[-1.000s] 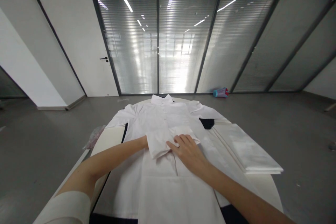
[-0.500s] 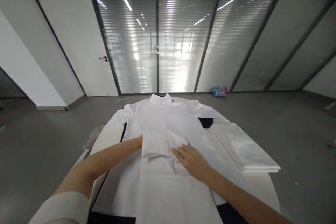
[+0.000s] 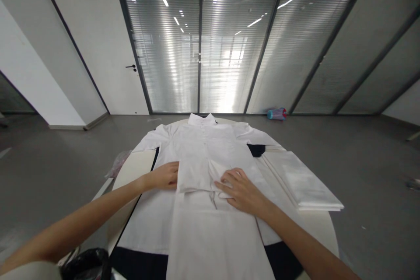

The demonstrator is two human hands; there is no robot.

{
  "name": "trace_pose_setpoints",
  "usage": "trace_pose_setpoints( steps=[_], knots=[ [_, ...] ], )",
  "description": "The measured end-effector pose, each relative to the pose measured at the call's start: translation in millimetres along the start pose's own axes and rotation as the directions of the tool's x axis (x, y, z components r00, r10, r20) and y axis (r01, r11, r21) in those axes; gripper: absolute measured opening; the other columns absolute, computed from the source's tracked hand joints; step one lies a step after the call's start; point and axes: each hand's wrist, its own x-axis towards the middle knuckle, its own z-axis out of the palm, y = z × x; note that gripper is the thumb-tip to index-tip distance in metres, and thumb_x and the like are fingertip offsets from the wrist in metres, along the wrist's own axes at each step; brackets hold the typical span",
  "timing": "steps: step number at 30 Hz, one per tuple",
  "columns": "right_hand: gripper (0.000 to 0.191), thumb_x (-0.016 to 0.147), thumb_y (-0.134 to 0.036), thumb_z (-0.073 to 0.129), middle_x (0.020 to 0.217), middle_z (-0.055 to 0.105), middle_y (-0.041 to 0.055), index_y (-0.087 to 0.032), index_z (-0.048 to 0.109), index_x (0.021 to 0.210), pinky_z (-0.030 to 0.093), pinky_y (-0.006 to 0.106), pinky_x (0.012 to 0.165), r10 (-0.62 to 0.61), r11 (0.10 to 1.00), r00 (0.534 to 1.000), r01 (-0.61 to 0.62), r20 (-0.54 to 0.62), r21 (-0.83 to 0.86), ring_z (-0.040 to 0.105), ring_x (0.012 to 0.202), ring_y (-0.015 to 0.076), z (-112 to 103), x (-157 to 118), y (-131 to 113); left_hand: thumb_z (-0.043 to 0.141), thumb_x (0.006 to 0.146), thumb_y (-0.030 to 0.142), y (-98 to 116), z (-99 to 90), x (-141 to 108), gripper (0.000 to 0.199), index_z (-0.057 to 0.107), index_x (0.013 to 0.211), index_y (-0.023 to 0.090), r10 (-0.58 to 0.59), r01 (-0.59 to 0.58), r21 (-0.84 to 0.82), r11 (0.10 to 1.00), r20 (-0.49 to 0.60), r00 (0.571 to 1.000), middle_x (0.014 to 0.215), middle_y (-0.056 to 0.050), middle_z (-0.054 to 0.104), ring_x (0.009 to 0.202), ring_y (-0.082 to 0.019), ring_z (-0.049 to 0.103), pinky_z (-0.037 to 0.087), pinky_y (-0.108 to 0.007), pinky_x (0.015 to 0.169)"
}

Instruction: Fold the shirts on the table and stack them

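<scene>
Cloth [image 3: 213, 232] atop collared shirt [image 3: 226, 138] apparently being straightened; right hand [image 3: 242, 190] loosely spread, left hand [image 3: 166, 176] grip unclear; next move needs smoothing.

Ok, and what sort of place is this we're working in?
Probably an office-type room: there is a framed glass partition with blinds, a plain pale door with a dark lever handle, and a bare grey floor.

Light is dim and grey, brightest where white glare comes through the blinds [image 3: 226, 83]. The floor [image 3: 354, 157] looks dark, the door [image 3: 85, 43] leans from wide-lens distortion, and fine detail on the shirt [image 3: 197, 135] looks soft.
</scene>
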Motion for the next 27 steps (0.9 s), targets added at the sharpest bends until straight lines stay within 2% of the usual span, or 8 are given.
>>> trace_pose_setpoints(
  steps=[3, 5, 10, 13, 17, 20, 23, 27],
  knots=[
    [0.075, 0.077, -0.015, 0.070, 0.139, 0.053, 0.0146, -0.024, 0.046, 0.147, 0.033, 0.053, 0.107, 0.007, 0.999, 0.999, -0.008, 0.045, 0.041, 0.039, 0.135, 0.0342, -10.2, -6.2, 8.5, 0.058, 0.095, 0.029, 9.9, -7.0, -30.7, 0.027, 0.057, 0.119, 0.018, -0.216, 0.226, 0.025, 0.974, -0.207, 0.954, 0.120, -0.015, 0.060, 0.111, -0.024, 0.061, 0.055, -0.040, 0.093],
    [0.077, 0.076, -0.013, 0.069, 0.146, 0.049, 0.0153, -0.023, 0.044, 0.149, 0.032, 0.053, 0.109, 0.007, 0.999, 0.998, -0.010, 0.060, 0.051, 0.035, 0.140, 0.0340, -12.7, -9.3, 12.6, 0.063, 0.092, 0.028, 21.7, -10.3, -37.9, 0.034, 0.055, 0.124, 0.019, -0.263, 0.294, 0.090, 0.952, -0.257, 0.930, 0.126, -0.015, 0.057, 0.120, -0.028, 0.056, 0.053, -0.044, 0.097],
    [0.047, 0.080, -0.006, 0.067, 0.124, 0.064, 0.0125, -0.018, 0.063, 0.125, 0.036, 0.051, 0.107, -0.021, 1.000, 1.000, 0.021, -0.015, -0.004, 0.045, 0.132, 0.0324, -8.9, -9.6, 17.7, 0.057, 0.083, 0.003, 48.6, -14.8, -15.5, 0.052, 0.055, 0.130, 0.023, -0.110, 0.115, 0.130, 0.985, -0.043, 0.993, 0.125, -0.010, 0.065, 0.120, -0.027, 0.057, 0.048, -0.046, 0.101],
    [0.032, 0.088, -0.005, 0.059, 0.103, 0.068, 0.0104, -0.018, 0.067, 0.115, 0.041, 0.049, 0.100, -0.016, 0.997, 0.996, 0.010, -0.088, -0.070, 0.055, 0.113, 0.0288, -4.5, -13.6, 17.6, 0.052, 0.081, -0.001, 56.3, -14.1, -6.0, 0.049, 0.057, 0.125, 0.021, -0.131, 0.136, 0.060, 0.989, -0.086, 0.988, 0.117, -0.008, 0.068, 0.110, -0.023, 0.062, 0.050, -0.040, 0.094],
    [0.034, 0.090, -0.008, 0.058, 0.097, 0.066, 0.0111, -0.017, 0.066, 0.122, 0.045, 0.047, 0.091, -0.005, 0.996, 0.998, -0.001, -0.065, -0.088, 0.057, 0.098, 0.0275, 3.0, -26.1, 11.6, 0.052, 0.084, 0.001, 61.6, -9.6, -8.3, 0.042, 0.062, 0.120, 0.021, -0.147, 0.148, 0.025, 0.989, -0.050, 0.988, 0.116, -0.008, 0.069, 0.110, -0.023, 0.064, 0.051, -0.038, 0.093],
    [0.039, 0.088, -0.010, 0.060, 0.099, 0.065, 0.0120, -0.015, 0.065, 0.126, 0.049, 0.043, 0.085, 0.014, 0.999, 0.998, -0.016, 0.056, 0.039, 0.058, 0.096, 0.0267, -2.4, -31.9, 9.3, 0.055, 0.082, 0.004, 64.2, -14.6, -10.4, 0.042, 0.064, 0.119, 0.021, -0.142, 0.144, -0.020, 0.989, 0.074, 0.987, 0.119, -0.007, 0.069, 0.110, -0.024, 0.065, 0.052, -0.038, 0.095],
    [0.040, 0.087, -0.023, 0.067, 0.108, 0.066, 0.0101, -0.020, 0.066, 0.127, 0.050, 0.040, 0.088, 0.063, 0.954, 0.982, -0.112, 0.178, 0.279, 0.061, 0.099, 0.0250, -25.4, -27.6, 15.5, 0.057, 0.083, 0.012, 65.1, -33.5, -5.2, 0.039, 0.066, 0.120, 0.023, -0.176, 0.195, -0.117, 0.974, 0.159, 0.971, 0.123, -0.007, 0.069, 0.110, -0.022, 0.066, 0.051, -0.037, 0.097],
    [0.028, 0.099, -0.033, 0.052, 0.111, 0.070, 0.0079, -0.024, 0.070, 0.118, 0.047, 0.040, 0.097, 0.217, 0.856, 0.975, -0.217, 0.055, 0.470, 0.062, 0.106, 0.0231, -49.8, 4.4, 26.8, 0.049, 0.096, 0.024, 59.9, -52.5, 22.8, 0.028, 0.070, 0.115, 0.021, -0.322, 0.330, -0.133, 0.934, 0.078, 0.943, 0.117, -0.007, 0.072, 0.106, -0.021, 0.068, 0.051, -0.036, 0.097]
  ],
)
